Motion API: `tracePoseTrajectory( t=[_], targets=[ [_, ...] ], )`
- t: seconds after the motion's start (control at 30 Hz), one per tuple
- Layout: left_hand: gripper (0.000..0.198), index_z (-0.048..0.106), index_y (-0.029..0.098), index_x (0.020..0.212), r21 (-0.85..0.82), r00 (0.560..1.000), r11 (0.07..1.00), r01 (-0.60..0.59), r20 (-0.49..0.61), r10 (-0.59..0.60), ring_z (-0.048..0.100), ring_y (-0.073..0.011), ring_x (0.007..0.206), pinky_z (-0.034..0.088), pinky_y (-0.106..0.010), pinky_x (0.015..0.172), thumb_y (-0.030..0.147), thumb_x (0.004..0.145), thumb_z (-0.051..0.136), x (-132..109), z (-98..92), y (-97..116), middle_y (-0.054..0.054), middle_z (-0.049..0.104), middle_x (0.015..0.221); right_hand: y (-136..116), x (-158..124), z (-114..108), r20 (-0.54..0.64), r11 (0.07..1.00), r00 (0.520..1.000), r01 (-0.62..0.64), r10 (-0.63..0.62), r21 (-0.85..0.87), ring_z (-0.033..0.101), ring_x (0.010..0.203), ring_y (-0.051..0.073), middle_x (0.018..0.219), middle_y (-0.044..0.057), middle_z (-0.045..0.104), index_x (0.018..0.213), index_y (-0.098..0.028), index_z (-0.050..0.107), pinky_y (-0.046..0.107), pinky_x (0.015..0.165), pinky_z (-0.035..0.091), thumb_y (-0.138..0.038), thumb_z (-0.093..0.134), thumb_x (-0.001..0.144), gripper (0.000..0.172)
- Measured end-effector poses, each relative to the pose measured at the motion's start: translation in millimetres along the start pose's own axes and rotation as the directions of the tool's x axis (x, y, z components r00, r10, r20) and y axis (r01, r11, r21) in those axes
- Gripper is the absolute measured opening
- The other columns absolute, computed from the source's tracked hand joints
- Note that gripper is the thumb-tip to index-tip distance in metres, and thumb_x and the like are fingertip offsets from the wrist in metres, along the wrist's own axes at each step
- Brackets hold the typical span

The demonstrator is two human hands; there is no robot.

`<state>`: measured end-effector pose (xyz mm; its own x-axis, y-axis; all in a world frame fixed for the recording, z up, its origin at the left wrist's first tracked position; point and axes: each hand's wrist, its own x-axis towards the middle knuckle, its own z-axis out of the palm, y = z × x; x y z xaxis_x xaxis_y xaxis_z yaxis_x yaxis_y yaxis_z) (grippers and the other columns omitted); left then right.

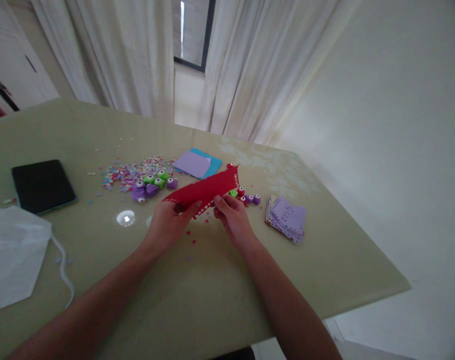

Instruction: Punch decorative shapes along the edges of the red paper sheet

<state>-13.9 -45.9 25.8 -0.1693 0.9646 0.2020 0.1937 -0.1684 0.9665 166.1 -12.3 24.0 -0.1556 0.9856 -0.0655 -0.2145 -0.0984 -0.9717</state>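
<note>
Head view: left grip (pixel 167 219) closed on red paper (pixel 202 190), partly hidden behind; right grip (pixel 235 220) apparently pinching its edge.

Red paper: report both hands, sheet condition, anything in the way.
Left hand holding red paper. Right hand at its near edge; grip unclear. Paper edges notched with cutouts. Small eyed pieces close beyond, red bits below.

Left hand (pixel 169 220) holds red paper (pixel 207 187) (right hand (pixel 235 219) seemingly touching it).
</note>
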Motion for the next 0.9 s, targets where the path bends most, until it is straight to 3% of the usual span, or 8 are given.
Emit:
tracePoseTrajectory(
  t=[0.17, 0.33, 0.43, 0.53, 0.67, 0.9],
  targets=[
    [0.045, 0.081, 0.018, 0.095, -0.047, 0.999, 0.999, 0.025, 0.038, -0.023, 0.072, -0.0239, 0.074, 0.056, -0.031, 0.064, 0.062, 0.091, 0.072, 3, 1.2, -7, -0.006, 0.081, 0.084, -4, -2, 2, 0.012, 0.993, 0.996, -0.086, 0.085, 0.085, 0.051, 0.06, 0.012, 0.068, -0.001, 0.063, 0.073, -0.022, 0.068, 0.029, 0.058, 0.041, -0.069, 0.096, 0.064, 0.056],
    [0.058, 0.077, 0.017, 0.093, -0.223, 0.993, 0.968, 0.112, 0.061, -0.101, 0.071, -0.0226, 0.066, 0.059, -0.032, 0.062, 0.074, 0.082, 0.078, 1, 5.3, 4, -0.009, 0.08, 0.083, -6, -4, 5, 0.022, 0.987, 0.993, -0.117, 0.115, 0.111, 0.051, 0.057, 0.011, 0.064, -0.002, 0.064, 0.071, -0.021, 0.068, 0.027, 0.055, 0.039, -0.067, 0.099, 0.059, 0.057],
    [0.06, 0.075, 0.018, 0.097, -0.273, 0.981, 0.943, 0.189, 0.099, -0.167, 0.075, -0.0238, 0.068, 0.063, -0.035, 0.065, 0.073, 0.074, 0.085, -1, 6.2, 8, -0.01, 0.082, 0.088, -6, -5, 6, 0.053, 0.987, 0.991, -0.125, 0.12, 0.098, 0.052, 0.056, 0.011, 0.063, -0.002, 0.065, 0.071, -0.021, 0.069, 0.027, 0.055, 0.039, -0.068, 0.098, 0.061, 0.056],
    [0.059, 0.074, 0.019, 0.095, -0.268, 0.977, 0.941, 0.208, 0.108, -0.185, 0.074, -0.0239, 0.066, 0.063, -0.035, 0.064, 0.07, 0.07, 0.089, -2, 5.2, 8, -0.008, 0.081, 0.08, -7, -6, 6, 0.056, 0.988, 0.992, -0.12, 0.115, 0.096, 0.052, 0.056, 0.012, 0.063, -0.002, 0.065, 0.071, -0.02, 0.07, 0.027, 0.055, 0.039, -0.066, 0.098, 0.062, 0.055],
    [0.047, 0.073, 0.018, 0.088, -0.195, 0.989, 0.97, 0.145, 0.063, -0.135, 0.068, -0.0194, 0.058, 0.055, -0.028, 0.056, 0.061, 0.074, 0.087, -1, 2.3, 6, -0.003, 0.073, 0.065, -6, -5, 6, 0.037, 0.987, 0.994, -0.105, 0.102, 0.12, 0.052, 0.056, 0.011, 0.063, -0.002, 0.064, 0.07, -0.02, 0.071, 0.026, 0.054, 0.039, -0.064, 0.1, 0.06, 0.054],
    [0.046, 0.073, 0.017, 0.082, -0.164, 0.987, 0.975, 0.15, 0.09, -0.137, 0.062, -0.016, 0.057, 0.046, -0.024, 0.052, 0.062, 0.08, 0.082, -2, 1.3, 3, -0.002, 0.07, 0.064, -6, -6, 8, 0.074, 0.98, 0.989, -0.134, 0.125, 0.147, 0.054, 0.056, 0.01, 0.067, -0.001, 0.069, 0.072, -0.018, 0.076, 0.026, 0.055, 0.043, -0.06, 0.102, 0.057, 0.052]
  ],
)
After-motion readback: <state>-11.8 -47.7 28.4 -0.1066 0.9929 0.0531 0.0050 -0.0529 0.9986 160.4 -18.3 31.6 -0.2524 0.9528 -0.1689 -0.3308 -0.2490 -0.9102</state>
